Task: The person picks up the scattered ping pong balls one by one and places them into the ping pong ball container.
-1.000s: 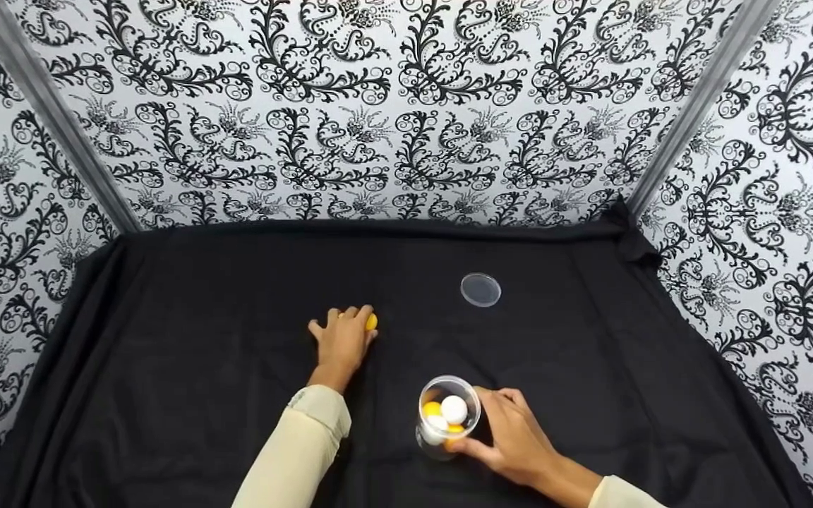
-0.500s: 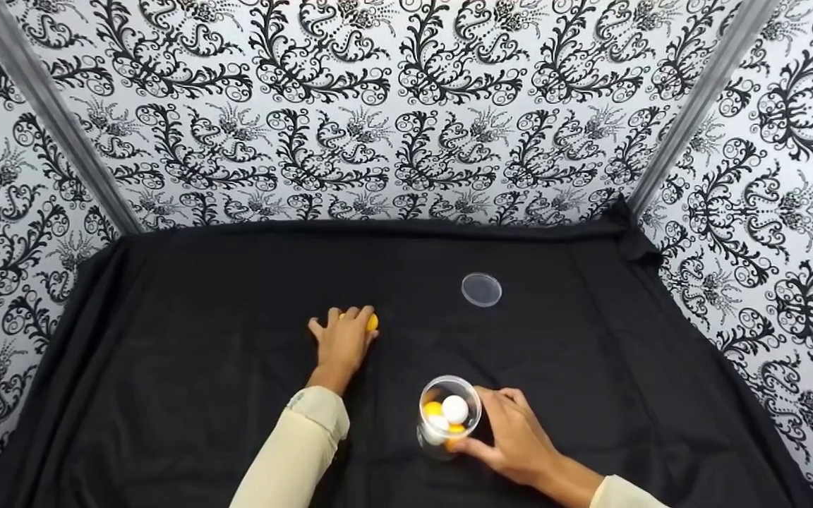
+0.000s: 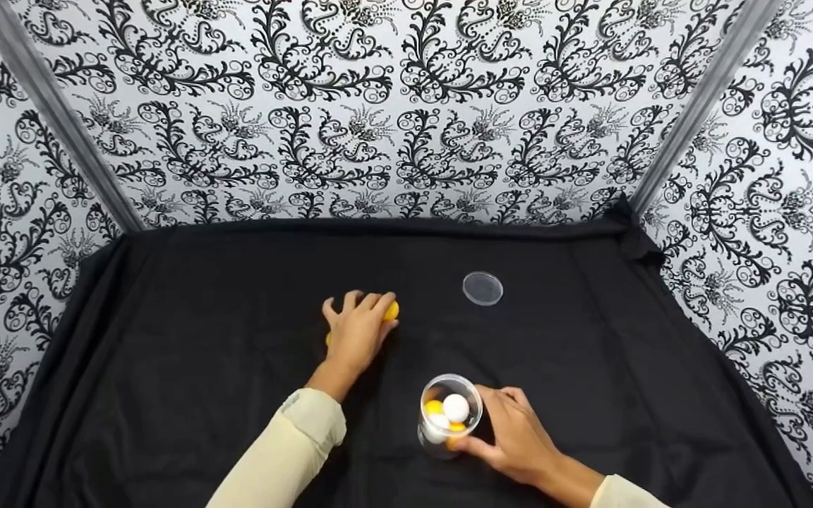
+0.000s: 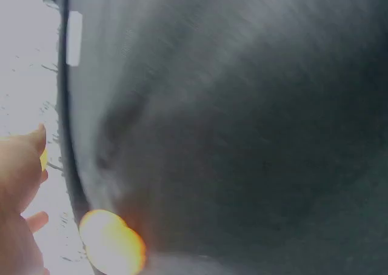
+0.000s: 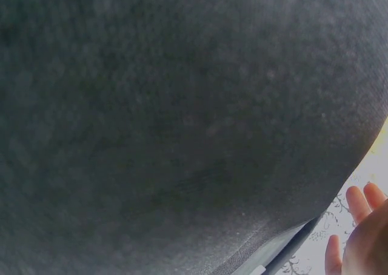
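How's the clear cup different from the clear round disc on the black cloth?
The clear cup is deep and walled, while the clear disc is thin and lies flat on the black cloth. The cup has white and yellow-orange balls inside; the disc bears none. The right hand grips the cup, but no hand touches the disc. Both are round and see-through.

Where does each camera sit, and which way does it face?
Head: on the head, facing forward and down over black cloth; left hand, right hand, sleeves show.
Left wrist: on that wrist, facing cloth and yellow balls; part of left hand shows.
Right wrist: on that wrist, facing mostly cloth; part of right hand shows.
Head and left wrist share yellow balls.
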### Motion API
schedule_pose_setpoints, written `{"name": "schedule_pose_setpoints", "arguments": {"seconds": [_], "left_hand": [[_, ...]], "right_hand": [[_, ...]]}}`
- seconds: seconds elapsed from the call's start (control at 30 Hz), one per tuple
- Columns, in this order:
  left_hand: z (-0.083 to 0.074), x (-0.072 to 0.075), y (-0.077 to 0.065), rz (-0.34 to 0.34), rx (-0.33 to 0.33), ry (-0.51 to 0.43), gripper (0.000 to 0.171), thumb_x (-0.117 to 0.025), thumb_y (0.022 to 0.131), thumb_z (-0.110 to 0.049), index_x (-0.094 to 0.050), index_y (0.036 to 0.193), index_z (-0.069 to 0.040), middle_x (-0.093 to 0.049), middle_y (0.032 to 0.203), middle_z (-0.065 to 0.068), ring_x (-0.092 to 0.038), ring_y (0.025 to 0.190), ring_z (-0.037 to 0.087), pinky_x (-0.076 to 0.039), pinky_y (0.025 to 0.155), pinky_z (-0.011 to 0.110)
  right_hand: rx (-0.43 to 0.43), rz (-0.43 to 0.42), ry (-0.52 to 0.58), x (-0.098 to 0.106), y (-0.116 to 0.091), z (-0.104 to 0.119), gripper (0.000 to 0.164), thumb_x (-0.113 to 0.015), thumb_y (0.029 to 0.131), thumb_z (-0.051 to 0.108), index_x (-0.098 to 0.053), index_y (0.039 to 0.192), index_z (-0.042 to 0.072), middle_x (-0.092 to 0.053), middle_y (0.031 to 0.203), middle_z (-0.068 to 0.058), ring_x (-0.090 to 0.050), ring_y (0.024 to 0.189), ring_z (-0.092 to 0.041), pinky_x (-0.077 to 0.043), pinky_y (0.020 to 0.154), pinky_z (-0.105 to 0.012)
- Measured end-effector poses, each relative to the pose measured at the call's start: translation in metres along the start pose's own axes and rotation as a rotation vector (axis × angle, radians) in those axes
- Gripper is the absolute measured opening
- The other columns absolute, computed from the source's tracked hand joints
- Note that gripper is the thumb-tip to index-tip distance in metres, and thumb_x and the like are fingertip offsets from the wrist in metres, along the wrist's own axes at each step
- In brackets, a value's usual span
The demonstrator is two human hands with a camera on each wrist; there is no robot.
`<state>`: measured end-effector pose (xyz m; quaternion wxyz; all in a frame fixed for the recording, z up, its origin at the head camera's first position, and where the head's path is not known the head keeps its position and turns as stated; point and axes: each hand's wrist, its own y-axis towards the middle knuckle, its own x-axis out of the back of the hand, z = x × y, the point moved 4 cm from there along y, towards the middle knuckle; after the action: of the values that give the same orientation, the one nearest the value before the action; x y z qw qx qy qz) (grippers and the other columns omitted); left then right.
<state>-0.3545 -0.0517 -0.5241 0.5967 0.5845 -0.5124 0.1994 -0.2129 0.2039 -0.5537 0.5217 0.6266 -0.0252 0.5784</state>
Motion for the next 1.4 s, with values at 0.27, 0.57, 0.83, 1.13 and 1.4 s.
{"name": "schedule_pose_setpoints", "arguments": {"seconds": [0.27,0.57,0.83,1.13,1.4], "left_hand": [[-0.022,0.030,-0.005,-0.050,-0.117,-0.019,0.044,-0.067,0.096,-0.044,-0.063,0.137,-0.029,-0.070,0.125,-0.005,-0.057,0.120,0.028,-0.034,0.103,0.072],[-0.060,0.063,-0.024,-0.042,-0.282,-0.098,0.046,-0.069,0.094,-0.048,-0.064,0.135,-0.029,-0.072,0.122,-0.009,-0.060,0.115,0.022,-0.036,0.099,0.069],[-0.081,0.080,-0.049,-0.010,-0.403,-0.152,0.047,-0.071,0.092,-0.047,-0.065,0.134,-0.029,-0.071,0.124,-0.012,-0.061,0.110,0.017,-0.039,0.098,0.065],[-0.092,0.080,-0.068,0.053,-0.455,-0.153,0.048,-0.072,0.090,-0.049,-0.064,0.134,-0.029,-0.071,0.122,-0.013,-0.060,0.109,0.013,-0.039,0.101,0.063],[-0.094,0.076,-0.075,0.091,-0.458,-0.150,0.049,-0.070,0.092,-0.049,-0.062,0.135,-0.029,-0.069,0.124,-0.012,-0.062,0.109,0.013,-0.039,0.102,0.063]], "right_hand": [[0.001,0.008,-0.013,-0.001,0.000,-0.001,0.079,-0.078,0.079,0.060,-0.058,0.138,0.011,-0.069,0.127,0.006,-0.069,0.106,-0.011,-0.040,0.092,-0.031],[0.006,0.012,-0.020,-0.002,0.001,-0.001,0.078,-0.077,0.081,0.060,-0.058,0.138,0.010,-0.069,0.127,0.005,-0.069,0.105,-0.012,-0.043,0.091,-0.034],[0.005,0.014,-0.014,-0.001,0.000,-0.001,0.077,-0.075,0.082,0.061,-0.058,0.137,0.009,-0.068,0.128,0.005,-0.069,0.105,-0.011,-0.044,0.089,-0.035],[-0.004,0.033,-0.027,-0.001,-0.002,-0.002,0.077,-0.077,0.081,0.059,-0.057,0.136,0.009,-0.069,0.127,0.004,-0.069,0.102,-0.011,-0.044,0.089,-0.036],[-0.019,0.050,-0.031,-0.002,-0.001,-0.002,0.077,-0.077,0.081,0.058,-0.056,0.137,0.010,-0.069,0.127,0.003,-0.069,0.103,-0.011,-0.043,0.090,-0.035]]}}
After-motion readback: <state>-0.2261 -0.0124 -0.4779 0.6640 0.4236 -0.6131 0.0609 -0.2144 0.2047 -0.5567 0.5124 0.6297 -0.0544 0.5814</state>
